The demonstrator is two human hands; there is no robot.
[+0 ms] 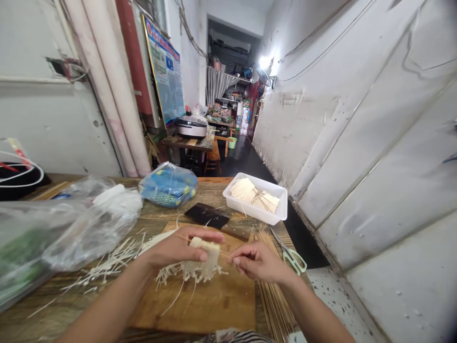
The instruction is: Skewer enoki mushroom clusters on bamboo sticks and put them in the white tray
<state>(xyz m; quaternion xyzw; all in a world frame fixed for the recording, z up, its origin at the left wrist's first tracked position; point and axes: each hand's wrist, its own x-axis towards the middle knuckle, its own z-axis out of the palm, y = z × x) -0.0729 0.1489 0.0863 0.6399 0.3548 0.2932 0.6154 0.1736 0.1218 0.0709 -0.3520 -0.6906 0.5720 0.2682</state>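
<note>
My left hand (193,245) is closed around a bunch of enoki mushrooms (209,264), its cut root end up and the thin stems and caps hanging down. Between thumb and finger, my right hand (255,261) pinches a thin bamboo skewer (225,256) that runs toward the bunch. Whether its tip is inside the mushrooms I cannot tell. Both hands are above a wooden cutting board (228,309). Loose enoki stems (114,259) lie to the left, partly under my left forearm. Right of the board lies a thick row of bamboo skewers (273,300), partly hidden by my right arm.
Green-handled scissors (294,259) lie at the right table edge. A white plastic box (262,215) holds skewered enoki bunches. Behind the board is a dark cleaver blade (207,215). A blue bagged bundle (168,186) and clear plastic bags (96,224) are on the left.
</note>
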